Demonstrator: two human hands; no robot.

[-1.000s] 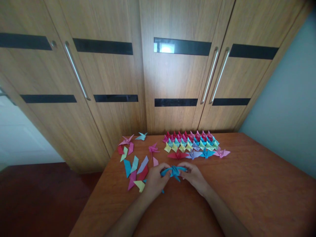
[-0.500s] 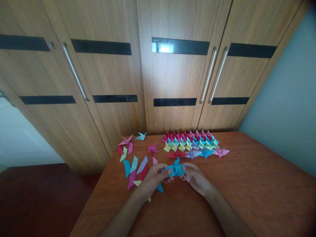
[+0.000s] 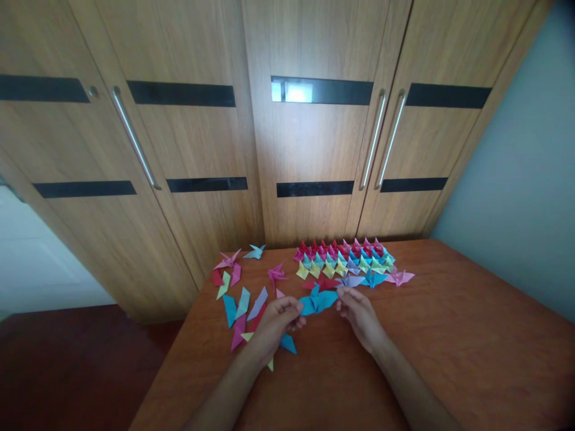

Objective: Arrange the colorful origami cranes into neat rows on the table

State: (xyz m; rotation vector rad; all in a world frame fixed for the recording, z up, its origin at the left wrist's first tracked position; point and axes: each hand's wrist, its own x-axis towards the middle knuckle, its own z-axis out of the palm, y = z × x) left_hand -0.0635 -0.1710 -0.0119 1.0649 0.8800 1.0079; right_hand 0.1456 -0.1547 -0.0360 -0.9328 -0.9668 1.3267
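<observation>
Several folded papers (image 3: 242,302), I see, lie left of the left hand (image 3: 275,326), whose fingers pinch one wing of a blue crane (image 3: 317,303), the right hand (image 3: 362,320) nipping its other wingtip, a pink crane (image 3: 399,276) beyond those fingers.

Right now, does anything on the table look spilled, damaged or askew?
Nothing looks spilled or clearly damaged. The folded paper pieces look untidy, scattered at odd angles near the left hand, unlike the neat rows of cranes.
</observation>
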